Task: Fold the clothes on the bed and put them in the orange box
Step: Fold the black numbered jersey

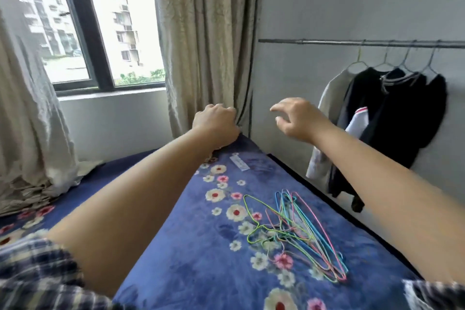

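My left hand (216, 122) is stretched to the far corner of the bed, its back toward me and its fingers curled. It seems to grip the raised corner of the blue floral blanket (201, 246) right against the beige curtain (206, 45); the fingertips are hidden. My right hand (298, 118) hovers in the air above the bed's right edge, fingers loosely spread, holding nothing. No loose clothes lie on the visible part of the bed. White and black garments (385, 118) hang on hangers from a metal rail (352, 42) at the right wall. The orange box is out of view.
A bundle of coloured wire hangers (302, 231) lies on the blanket near the right edge. A second curtain (27, 146) pools onto the bed at the left, below the window (83, 20). A narrow gap separates the bed from the right wall.
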Tool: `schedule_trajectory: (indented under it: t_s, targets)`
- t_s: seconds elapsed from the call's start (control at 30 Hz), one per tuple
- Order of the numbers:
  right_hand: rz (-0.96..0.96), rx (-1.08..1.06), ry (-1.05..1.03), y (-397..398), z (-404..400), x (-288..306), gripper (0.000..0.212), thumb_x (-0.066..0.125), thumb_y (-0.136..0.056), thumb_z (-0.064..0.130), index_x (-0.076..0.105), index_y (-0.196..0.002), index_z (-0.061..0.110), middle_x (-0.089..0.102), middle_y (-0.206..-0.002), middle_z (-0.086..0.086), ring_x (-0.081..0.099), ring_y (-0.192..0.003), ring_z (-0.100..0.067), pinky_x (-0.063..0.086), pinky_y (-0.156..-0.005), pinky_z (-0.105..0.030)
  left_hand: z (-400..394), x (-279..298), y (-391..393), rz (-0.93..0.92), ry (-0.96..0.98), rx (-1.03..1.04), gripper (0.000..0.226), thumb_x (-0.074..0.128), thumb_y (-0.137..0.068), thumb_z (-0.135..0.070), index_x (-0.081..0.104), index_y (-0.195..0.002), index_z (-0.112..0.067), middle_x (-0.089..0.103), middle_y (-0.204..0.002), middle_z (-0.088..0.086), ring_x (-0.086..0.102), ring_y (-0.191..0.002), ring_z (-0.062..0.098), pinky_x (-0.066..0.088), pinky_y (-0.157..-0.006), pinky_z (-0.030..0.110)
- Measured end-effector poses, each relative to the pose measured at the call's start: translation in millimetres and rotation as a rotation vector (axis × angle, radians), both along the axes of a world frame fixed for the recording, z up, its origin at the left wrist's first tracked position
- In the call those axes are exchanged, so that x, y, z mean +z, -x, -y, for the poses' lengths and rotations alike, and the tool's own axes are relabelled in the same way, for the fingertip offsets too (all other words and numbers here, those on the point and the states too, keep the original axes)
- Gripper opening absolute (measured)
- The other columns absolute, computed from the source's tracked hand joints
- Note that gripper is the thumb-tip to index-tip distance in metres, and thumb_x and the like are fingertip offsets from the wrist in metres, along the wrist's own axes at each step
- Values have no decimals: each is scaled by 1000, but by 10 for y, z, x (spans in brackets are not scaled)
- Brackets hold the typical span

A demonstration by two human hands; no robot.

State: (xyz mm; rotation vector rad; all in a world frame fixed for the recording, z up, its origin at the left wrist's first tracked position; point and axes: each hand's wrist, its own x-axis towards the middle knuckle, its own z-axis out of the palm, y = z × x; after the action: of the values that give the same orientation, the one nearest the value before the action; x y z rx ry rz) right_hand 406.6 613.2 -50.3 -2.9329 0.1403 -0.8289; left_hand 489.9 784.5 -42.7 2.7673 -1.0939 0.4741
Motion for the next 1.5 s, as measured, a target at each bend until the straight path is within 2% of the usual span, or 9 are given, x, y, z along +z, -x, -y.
schedule_trajectory:
  t_s: [0.23, 0.47, 0.63, 0.73, 0.9, 1.03, 1.13, 1.33, 1.5]
  targets:
    - [22, -261, -6, 467, 1595, 549, 35, 46, -91, 12, 58, -124, 9, 55, -128, -11, 48, -119, -25, 37, -99, -30, 1609, 433, 60, 43, -19, -152, 37, 43, -92, -27, 50, -127, -16, 50, -127, 9, 44, -120, 28, 41, -88, 37]
    - [-37, -384, -8, 836, 2847, 707, 32, 47, -91, 13, 62, -120, 10, 57, -126, -8, 49, -120, -22, 38, -100, -30, 3112, 722, 87, 29, -43, -305, 36, 45, -91, -28, 51, -126, -18, 53, -123, 4, 50, -114, 26, 43, -85, 35]
    - [7, -465, -22, 1104, 3827, 828, 27, 48, -91, 12, 66, -111, 10, 63, -115, -8, 55, -107, -24, 43, -90, -30, 4129, 805, 194, 38, -33, -371, 35, 44, -92, -25, 51, -125, -16, 53, -122, 4, 51, -113, 25, 44, -82, 33]
    - [12, -478, -35, 1230, 4465, 872, 26, 48, -92, 12, 67, -109, 10, 64, -109, -8, 56, -101, -24, 42, -86, -29, 4808, 783, 262, 21, -26, -391, 34, 44, -91, -25, 52, -123, -14, 54, -120, 5, 54, -109, 25, 44, -78, 33]
    - [39, -436, -95, 1287, 5596, 910, 25, 49, -92, 10, 67, -109, 7, 65, -111, -9, 57, -106, -24, 40, -89, -27, 5859, 768, 360, 2, -13, -381, 35, 42, -93, -25, 52, -123, -12, 56, -119, 5, 55, -107, 24, 46, -80, 32]
    - [-37, -400, -115, 1240, 6486, 833, 25, 50, -91, 12, 67, -109, 8, 65, -112, -8, 58, -105, -22, 40, -86, -23, 6698, 778, 374, -40, -41, -332, 34, 44, -92, -28, 54, -121, -13, 58, -113, 5, 57, -100, 24, 49, -81, 33]
    - [-54, -369, -128, 1126, 7008, 768, 27, 50, -91, 13, 66, -112, 8, 64, -114, -7, 57, -106, -21, 41, -89, -24, 7131, 744, 363, -66, -111, -318, 38, 43, -92, -28, 51, -126, -14, 56, -122, 4, 54, -108, 23, 46, -88, 33]
    - [-75, -355, -227, 687, 7618, 620, 30, 39, -97, 14, 58, -115, 2, 61, -116, -16, 55, -107, -29, 43, -91, -36, 7759, 567, 176, -220, -231, -252, 47, 41, -95, -37, 43, -135, -12, 48, -135, 7, 48, -120, 23, 42, -97, 33]
    - [-164, -342, -339, 304, 7799, 459, 41, 29, -101, 16, 32, -139, 4, 41, -141, -14, 40, -127, -27, 33, -101, -30, 8002, 560, 12, -316, -260, -245, 50, 40, -97, -36, 40, -138, -7, 44, -139, 10, 44, -125, 24, 35, -100, 31]
